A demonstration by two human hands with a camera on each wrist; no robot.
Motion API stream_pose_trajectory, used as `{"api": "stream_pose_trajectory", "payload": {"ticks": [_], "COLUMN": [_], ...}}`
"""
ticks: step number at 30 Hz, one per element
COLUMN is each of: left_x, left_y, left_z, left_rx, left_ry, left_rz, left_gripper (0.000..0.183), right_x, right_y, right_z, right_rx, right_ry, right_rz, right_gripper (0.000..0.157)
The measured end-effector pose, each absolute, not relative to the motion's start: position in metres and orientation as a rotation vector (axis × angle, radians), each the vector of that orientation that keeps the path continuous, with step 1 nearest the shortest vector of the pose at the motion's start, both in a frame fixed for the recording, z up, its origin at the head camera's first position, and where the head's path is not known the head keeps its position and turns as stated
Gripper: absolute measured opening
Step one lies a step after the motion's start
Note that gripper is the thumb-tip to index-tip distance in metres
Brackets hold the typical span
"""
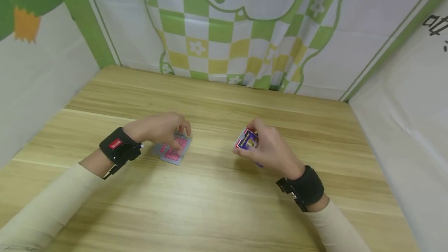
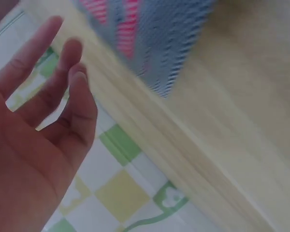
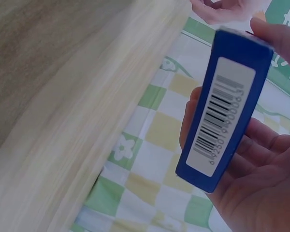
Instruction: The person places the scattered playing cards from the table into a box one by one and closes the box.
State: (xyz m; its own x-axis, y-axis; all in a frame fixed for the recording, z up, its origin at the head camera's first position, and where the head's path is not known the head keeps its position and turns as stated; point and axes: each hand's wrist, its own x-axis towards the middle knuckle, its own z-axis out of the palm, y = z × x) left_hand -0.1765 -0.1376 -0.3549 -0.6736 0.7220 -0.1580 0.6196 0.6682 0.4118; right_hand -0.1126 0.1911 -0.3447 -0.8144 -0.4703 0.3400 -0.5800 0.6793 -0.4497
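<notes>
My right hand [image 1: 271, 145] grips a small card box [image 1: 247, 140] between thumb and fingers, raised a little over the table. Its top face carries purple, red and white print. In the right wrist view, the blue end of the box [image 3: 224, 108] bears a white barcode label. Over on the left, playing cards [image 1: 173, 155] with red-patterned backs and grey borders lie overlapping on the table. My left hand [image 1: 161, 127] hovers at these cards with fingers loosely bent. The left wrist view has the fingers apart from the blurred cards [image 2: 157, 43]; the thumb is out of sight there.
The wood-grain table [image 1: 217, 205] reaches back to a green, yellow and white checked cloth [image 1: 220, 46]. White panels [image 1: 402, 100] stand at both sides. A black wrist strap [image 1: 120, 147] with a camera sits on each forearm.
</notes>
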Motion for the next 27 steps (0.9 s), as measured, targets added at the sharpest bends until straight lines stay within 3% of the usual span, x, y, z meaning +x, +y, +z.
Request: {"api": "stream_pose_trajectory", "payload": {"ticks": [3, 13, 22, 27], "left_x": [-0.175, -0.178, -0.171, -0.163], "left_y": [-0.139, -0.137, -0.129, -0.118], "left_z": [-0.359, -0.366, -0.354, -0.338], "left_rx": [1.037, 1.049, 1.133, 1.023], "left_ry": [2.606, 2.606, 2.418, 2.332], "left_rz": [0.419, 0.366, 0.482, 0.79], "left_gripper": [0.055, 0.053, 0.032, 0.019], "right_x": [-0.112, -0.112, -0.111, -0.111], "right_y": [0.192, 0.192, 0.19, 0.188], "right_z": [-0.345, -0.348, -0.351, -0.352], "right_rx": [0.851, 0.868, 0.868, 0.887], "right_ry": [-2.71, -2.738, -2.742, -2.744], "right_rz": [0.824, 0.831, 0.837, 0.831], "right_gripper": [0.061, 0.062, 0.06, 0.06]}}
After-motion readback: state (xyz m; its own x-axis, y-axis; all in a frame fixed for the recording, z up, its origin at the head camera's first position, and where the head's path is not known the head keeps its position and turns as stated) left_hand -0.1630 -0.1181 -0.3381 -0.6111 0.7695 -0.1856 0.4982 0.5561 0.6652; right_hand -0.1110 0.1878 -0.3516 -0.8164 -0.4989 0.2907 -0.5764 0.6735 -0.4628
